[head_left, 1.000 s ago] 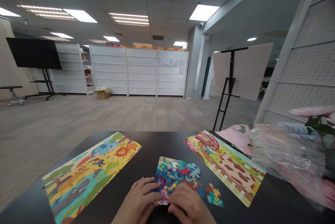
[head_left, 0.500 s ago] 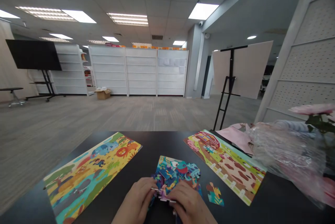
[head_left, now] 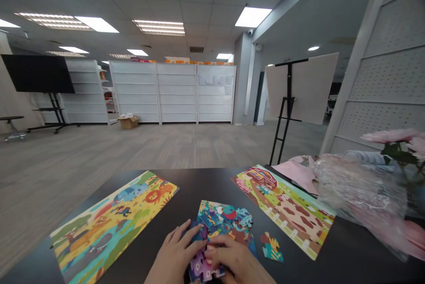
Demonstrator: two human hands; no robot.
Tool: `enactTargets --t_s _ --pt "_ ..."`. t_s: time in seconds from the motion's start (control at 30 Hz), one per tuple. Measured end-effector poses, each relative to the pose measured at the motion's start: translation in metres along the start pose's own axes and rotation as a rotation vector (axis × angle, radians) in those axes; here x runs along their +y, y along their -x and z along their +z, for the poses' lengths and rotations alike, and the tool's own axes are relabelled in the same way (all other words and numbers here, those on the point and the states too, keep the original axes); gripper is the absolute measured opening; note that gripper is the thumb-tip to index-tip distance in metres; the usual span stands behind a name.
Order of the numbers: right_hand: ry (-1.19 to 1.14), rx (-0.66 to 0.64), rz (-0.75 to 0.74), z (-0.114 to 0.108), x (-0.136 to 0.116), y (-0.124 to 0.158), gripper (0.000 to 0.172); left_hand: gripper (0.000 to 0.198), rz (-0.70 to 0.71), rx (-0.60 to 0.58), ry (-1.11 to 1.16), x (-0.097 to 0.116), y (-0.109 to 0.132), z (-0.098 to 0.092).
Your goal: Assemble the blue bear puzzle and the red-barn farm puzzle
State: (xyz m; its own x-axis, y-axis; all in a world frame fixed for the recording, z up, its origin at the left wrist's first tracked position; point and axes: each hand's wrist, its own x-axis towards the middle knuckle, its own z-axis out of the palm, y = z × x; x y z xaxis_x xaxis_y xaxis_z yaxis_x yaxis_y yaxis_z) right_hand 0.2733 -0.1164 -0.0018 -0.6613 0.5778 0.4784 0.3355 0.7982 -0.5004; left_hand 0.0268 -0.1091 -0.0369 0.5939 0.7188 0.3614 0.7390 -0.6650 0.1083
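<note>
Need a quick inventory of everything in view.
table: 1, black, foreground
lion puzzle board: 1, multicoloured, left on table
farm puzzle board: 1, multicoloured, right on table
loose pieces: pile, multicoloured, centre of table
single piece: 1, teal and orange, right of pile
plastic wrap: 1 bundle, clear, right table end
flowers: 1 bunch, pink, right
TV: 1, black, on stand, far left
shelves: 1 row, white, far wall
box: 1, cardboard, on floor by shelves
easel: 1, black, holding pale board, right
held pieces: several, purple and blue, between hands
left hand: 1, on held pieces
right hand: 1, on held pieces
</note>
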Motion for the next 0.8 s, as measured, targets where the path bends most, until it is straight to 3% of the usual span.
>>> enactTargets --t_s 0.1,0.23,0.3,0.37,0.43,0.53,0.6,0.67,0.8 --pt "0.014 0.113 0.037 -0.003 0.005 0.004 0.034 0.068 -0.002 0.026 -0.036 -0.009 0.002 0.013" --pt "0.274 0.366 0.151 -0.002 0.016 0.008 0.037 0.063 0.028 0.038 -0.065 -0.009 0.002 0.013" --pt "0.38 0.347 0.101 0.0 0.018 0.007 0.035 0.061 0.049 0.059 -0.079 -0.005 0.001 0.007" --pt "0.395 0.354 -0.002 0.0 0.017 0.005 0.034 0.046 0.036 0.103 -0.119 -0.001 0.001 0.003" --pt "0.361 0.45 -0.069 -0.006 0.015 0.006 0.033 0.029 0.007 0.16 -0.162 -0.002 0.001 0.002" --pt "0.316 0.592 -0.079 -0.025 0.015 0.018 0.029 0.024 -0.056 0.205 -0.188 -0.009 0.005 0.008" --pt "0.322 0.579 -0.015 -0.04 0.016 0.033 0.026 0.03 -0.129 0.213 -0.19 -0.015 0.007 0.014" --pt "0.379 0.473 0.107 -0.051 0.019 0.05 0.023 0.033 -0.221 0.23 -0.186 -0.019 0.01 0.019" --pt "0.533 0.196 0.314 -0.054 0.031 0.079 0.049 0.032 -0.394 0.249 -0.143 -0.02 0.012 0.02"
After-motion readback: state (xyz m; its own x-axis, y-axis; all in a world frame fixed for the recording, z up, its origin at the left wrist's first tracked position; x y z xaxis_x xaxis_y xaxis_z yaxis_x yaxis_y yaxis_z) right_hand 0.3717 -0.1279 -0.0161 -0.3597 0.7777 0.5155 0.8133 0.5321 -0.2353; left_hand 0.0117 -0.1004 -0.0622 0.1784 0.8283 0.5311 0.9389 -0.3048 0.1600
